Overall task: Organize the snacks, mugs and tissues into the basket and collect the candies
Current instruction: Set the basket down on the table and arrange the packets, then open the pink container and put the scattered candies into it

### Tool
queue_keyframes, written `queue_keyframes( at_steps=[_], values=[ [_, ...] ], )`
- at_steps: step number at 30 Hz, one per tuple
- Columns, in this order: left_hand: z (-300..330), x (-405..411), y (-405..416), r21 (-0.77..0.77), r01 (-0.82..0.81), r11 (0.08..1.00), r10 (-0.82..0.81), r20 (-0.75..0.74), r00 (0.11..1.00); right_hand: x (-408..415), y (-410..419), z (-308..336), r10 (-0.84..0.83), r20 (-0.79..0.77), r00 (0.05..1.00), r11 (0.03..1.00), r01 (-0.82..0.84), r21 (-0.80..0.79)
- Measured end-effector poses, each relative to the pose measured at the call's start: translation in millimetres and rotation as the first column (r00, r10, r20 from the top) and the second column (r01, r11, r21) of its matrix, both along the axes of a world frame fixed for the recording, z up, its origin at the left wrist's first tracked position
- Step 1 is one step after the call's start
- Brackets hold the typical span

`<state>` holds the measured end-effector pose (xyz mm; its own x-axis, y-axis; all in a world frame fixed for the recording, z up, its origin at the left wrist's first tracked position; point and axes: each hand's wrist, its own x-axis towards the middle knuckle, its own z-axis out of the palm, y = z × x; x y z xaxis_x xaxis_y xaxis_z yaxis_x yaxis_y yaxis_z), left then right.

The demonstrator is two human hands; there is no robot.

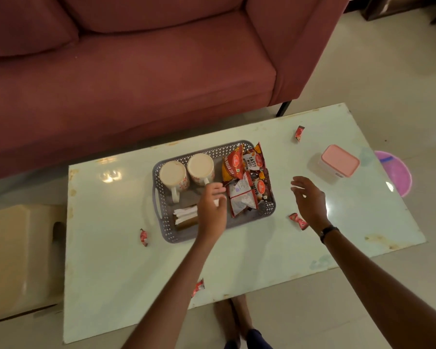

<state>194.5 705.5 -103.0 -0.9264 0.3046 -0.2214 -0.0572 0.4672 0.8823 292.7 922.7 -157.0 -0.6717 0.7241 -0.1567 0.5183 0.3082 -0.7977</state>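
A grey perforated basket point(161, 222) sits mid-table. Inside it stand two white mugs point(174, 178), with several snack packets point(244, 182) on the right side and a stack of white tissues point(185, 215) at the front. My left hand point(210, 207) hovers over the basket's middle, fingers loosely curled, with something small and white at its fingertips that I cannot make out. My right hand point(310, 197) floats open just right of the basket. Red wrapped candies lie scattered: one far right point(299, 133), one beside my right wrist point(297, 221), one left of the basket point(143, 237), one near the front edge point(198, 287).
A container with a pink lid point(339, 163) stands at the table's right. The pale glass table point(111, 260) is bordered by a maroon sofa point(136, 84) behind. A beige stool point(18, 253) sits left, a pink tub point(398, 172) on the floor right.
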Motion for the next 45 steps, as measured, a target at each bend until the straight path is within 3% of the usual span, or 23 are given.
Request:
queue_keyframes(
  at_steps=[7, 12, 20, 24, 32, 38, 45],
  values=[
    [14.0, 21.1, 77.6, 0.072, 0.091, 0.993, -0.097, 0.079, 0.992, 14.6, 42.8, 17.3, -0.050, 0.003, 0.999, 0.995, 0.049, 0.088],
    [6.9, 37.5, 139.4, 0.101, 0.165, 0.981, -0.181, 0.179, 0.967, 17.5, 103.1, 10.1, 0.022, 0.178, 0.984, 0.975, -0.060, 0.214],
    [-21.1, 47.1, 236.3, 0.092, 0.095, 0.991, -0.122, 0.358, 0.926, -4.3, 192.9, -20.8, 0.141, 0.386, 0.912, 0.917, -0.268, 0.297],
    [-38.5, 46.8, 267.6, 0.062, 0.022, 0.998, -0.045, 0.414, 0.909, -15.6, 215.4, -38.9, 0.214, 0.484, 0.848, 0.897, -0.366, 0.246],
    [-52.9, 51.1, 278.0, 0.017, -0.056, 0.998, 0.040, 0.493, 0.869, -12.7, 213.2, -44.5, 0.265, 0.474, 0.840, 0.829, -0.449, 0.332],
    [-42.5, 58.0, 261.7, 0.030, -0.137, 0.990, 0.092, 0.594, 0.799, -2.7, 180.8, -8.6, 0.278, 0.385, 0.880, 0.929, -0.349, 0.127],
    [-6.6, 48.9, 243.3, 0.249, -0.255, 0.934, 0.012, 0.693, 0.721, -5.8, 144.1, 74.7, 0.281, 0.134, 0.950, 0.945, -0.250, -0.209]
  ],
)
